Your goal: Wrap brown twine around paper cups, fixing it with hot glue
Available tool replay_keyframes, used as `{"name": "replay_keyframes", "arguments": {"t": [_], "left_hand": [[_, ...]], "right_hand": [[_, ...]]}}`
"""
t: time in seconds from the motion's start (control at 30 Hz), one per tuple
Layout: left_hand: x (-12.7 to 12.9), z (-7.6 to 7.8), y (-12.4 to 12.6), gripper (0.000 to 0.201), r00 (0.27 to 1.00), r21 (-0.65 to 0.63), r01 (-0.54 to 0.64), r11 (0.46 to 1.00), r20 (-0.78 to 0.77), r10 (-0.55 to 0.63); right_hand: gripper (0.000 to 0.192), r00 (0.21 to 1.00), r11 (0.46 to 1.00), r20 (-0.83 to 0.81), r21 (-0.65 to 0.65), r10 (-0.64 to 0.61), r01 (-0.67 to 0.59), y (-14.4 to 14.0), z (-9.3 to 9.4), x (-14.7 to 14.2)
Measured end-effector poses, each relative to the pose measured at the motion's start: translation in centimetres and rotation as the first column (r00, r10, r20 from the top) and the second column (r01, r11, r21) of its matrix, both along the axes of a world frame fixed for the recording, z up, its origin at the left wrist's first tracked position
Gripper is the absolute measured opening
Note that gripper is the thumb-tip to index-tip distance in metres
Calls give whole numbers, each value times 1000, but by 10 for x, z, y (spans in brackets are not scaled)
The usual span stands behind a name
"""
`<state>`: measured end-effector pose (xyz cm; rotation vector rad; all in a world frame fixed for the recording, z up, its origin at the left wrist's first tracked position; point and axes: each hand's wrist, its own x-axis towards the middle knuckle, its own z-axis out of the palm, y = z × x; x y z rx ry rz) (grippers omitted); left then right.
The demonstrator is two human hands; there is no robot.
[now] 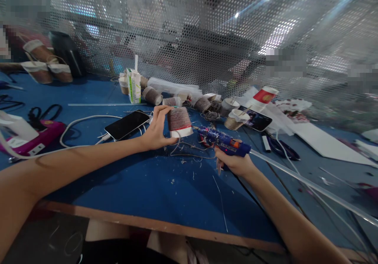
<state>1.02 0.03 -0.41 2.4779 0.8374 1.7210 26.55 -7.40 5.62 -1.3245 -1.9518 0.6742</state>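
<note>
My left hand (158,128) grips a paper cup (180,121) wound most of the way with brown cord; a bare white band shows at its lower end. Loose cord (191,148) trails from the cup onto the blue table. In my right hand (232,162) is a blue hot glue gun (227,143), its nozzle pointing left at the cup, close to its side. A long clear glue stick (310,185) sticks out of the gun's back end. Whether nozzle and cup touch, I cannot tell.
A black phone (128,124) with a white cable lies left of the cup, near a purple power strip (37,138). Behind stand a drink carton (134,86) and cord-wrapped cups (152,95). To the right are another phone (256,119), a red-and-white cup (264,97) and a white board (330,144).
</note>
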Motion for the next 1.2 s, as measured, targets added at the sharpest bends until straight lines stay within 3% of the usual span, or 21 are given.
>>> {"name": "replay_keyframes", "arguments": {"t": [0.1, 0.2, 0.3, 0.4, 0.6, 0.67, 0.73, 0.8, 0.87, 0.97, 1.07, 1.2], "left_hand": [[-1, 0, 1, 88, 999, 10, 34, 999, 8, -34], [-1, 0, 2, 87, 999, 31, 42, 999, 19, -42], [-1, 0, 2, 85, 998, 56, 48, 997, 30, -50], [-2, -1, 3, 86, 998, 53, 56, 997, 38, -58], [-3, -4, 5, 88, 998, 45, 44, 998, 51, -47], [-2, -4, 5, 88, 998, 38, 39, 999, 42, -41], [-2, -4, 5, 88, 998, 31, 47, 998, 39, -48], [-1, -5, 6, 87, 997, 30, 62, 998, 52, -63], [-1, -6, 6, 87, 994, 31, 73, 997, 77, -75], [-1, -6, 7, 90, 994, 29, 73, 997, 82, -75], [-1, -6, 7, 90, 996, 31, 60, 998, 66, -62], [0, -5, 7, 90, 996, 30, 63, 998, 67, -65]], "right_hand": [[20, 998, 999, 62, -31, -15, 17, 5, 0, 4], [15, 952, 986, 295, 165, -77, 29, 12, 9, 14], [23, 777, 956, 592, 290, -215, 43, 21, 21, 31], [31, 640, 958, 721, 273, -266, 91, 30, 29, 52], [46, 712, 990, 690, 122, -131, 64, 33, 33, 78], [46, 732, 982, 659, 175, -174, 77, 27, 33, 69], [41, 803, 961, 572, 278, -167, 2, 18, 31, 49], [32, 911, 949, 410, 304, -50, -85, 7, 24, 22], [28, 967, 974, 226, 166, 116, -156, -3, 14, -5], [34, 960, 964, 98, -84, 261, -253, -14, 1, -33], [41, 947, 919, -42, -229, 320, -321, -20, -3, -46], [48, 814, 782, -426, -310, 395, -542, -20, -4, -47]]}}
